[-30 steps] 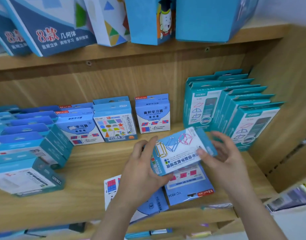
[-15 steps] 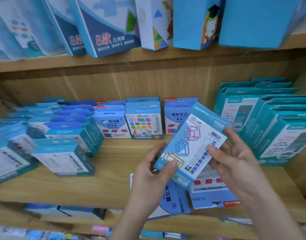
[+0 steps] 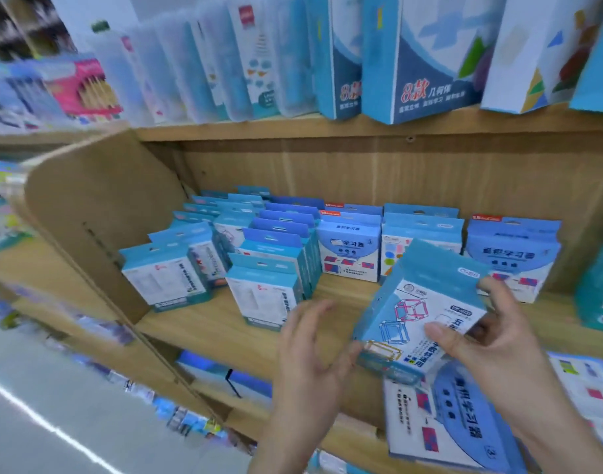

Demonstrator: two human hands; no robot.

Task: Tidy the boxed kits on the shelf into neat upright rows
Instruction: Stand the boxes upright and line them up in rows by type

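The right hand [image 3: 491, 340] has its grip pinched on the pale-blue cardboard kit box with drawn cube frames [image 3: 419, 302], tilted top-rightward above the wooden shelf [image 3: 204, 323], the left hand [image 3: 313, 347] slack-fingered at its lower corner, nearer the upright teal-and-white box rows [image 3: 265, 289] leftward.

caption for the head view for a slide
Right hand holds a tilted blue kit box over the shelf, left hand open beside it, upright rows behind.

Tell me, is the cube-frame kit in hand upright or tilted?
Tilted and off the shelf: the cube-frame kit hangs askew above flat-lying boxes, pinched by the right hand; the left hand is open at its lower corner.
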